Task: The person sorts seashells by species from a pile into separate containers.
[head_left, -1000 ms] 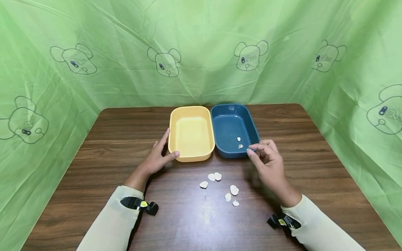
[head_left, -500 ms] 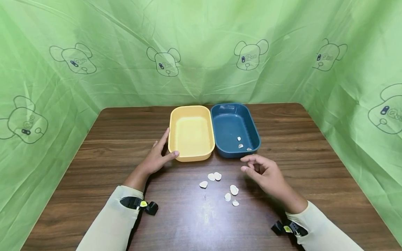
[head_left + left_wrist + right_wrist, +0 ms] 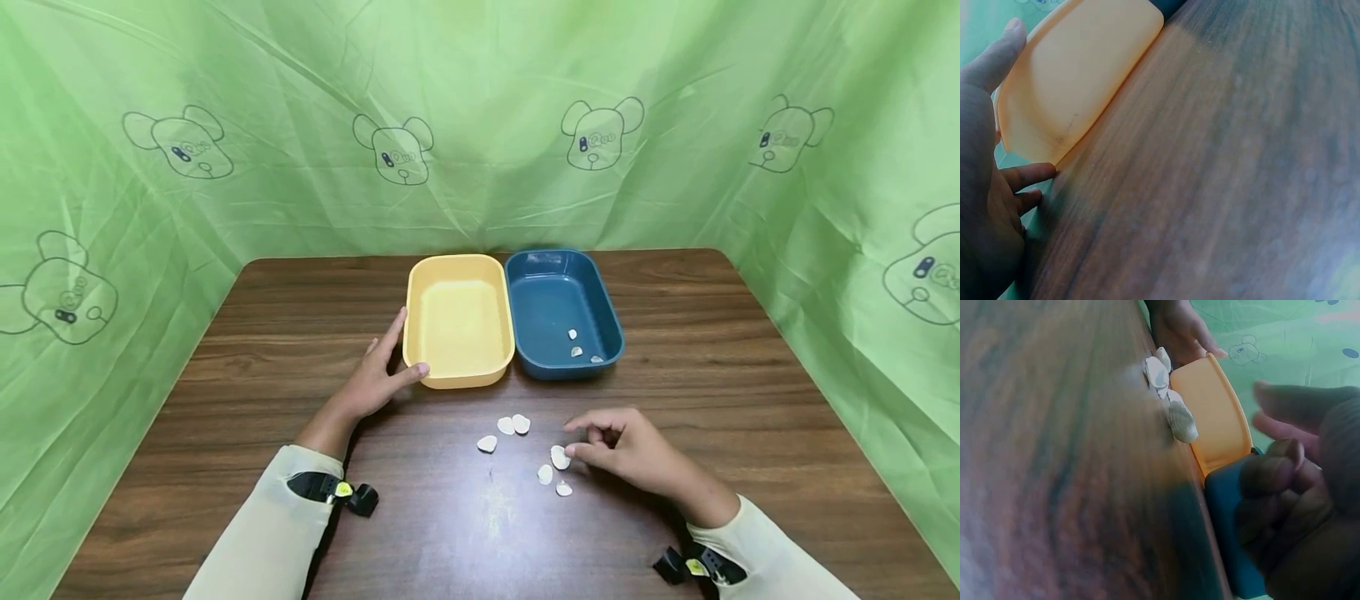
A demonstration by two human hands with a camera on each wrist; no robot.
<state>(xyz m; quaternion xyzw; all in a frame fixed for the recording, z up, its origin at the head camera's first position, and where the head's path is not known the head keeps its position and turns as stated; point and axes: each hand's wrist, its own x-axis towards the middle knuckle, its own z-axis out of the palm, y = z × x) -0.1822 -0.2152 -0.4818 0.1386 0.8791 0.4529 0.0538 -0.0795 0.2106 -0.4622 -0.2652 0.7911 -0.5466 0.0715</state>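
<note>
My left hand point(image 3: 367, 385) touches the near left corner of a yellow tray point(image 3: 459, 321), thumb over the rim and fingers straight along its side. In the left wrist view the fingertips meet the tray's wall point(image 3: 1085, 69). My right hand point(image 3: 633, 450) hovers over the table, its thumb and index finger apart around a white seashell point(image 3: 559, 456); contact with it is unclear. Several other shells lie close by, including a pair point(image 3: 513, 425) touching each other and a single shell point(image 3: 487, 443). Three small shells point(image 3: 576, 351) rest in the blue tray point(image 3: 551, 292).
The two trays stand side by side at the back of a brown wooden table point(image 3: 315, 317). A green printed cloth point(image 3: 480, 200) hangs behind the table and along both sides. Each wrist carries a black strap with a small camera point(image 3: 363, 499).
A small shell has been let go inside the blue tray's near right corner. My right hand has drawn back from there toward the shells on the table. The left hand stays in place.
</note>
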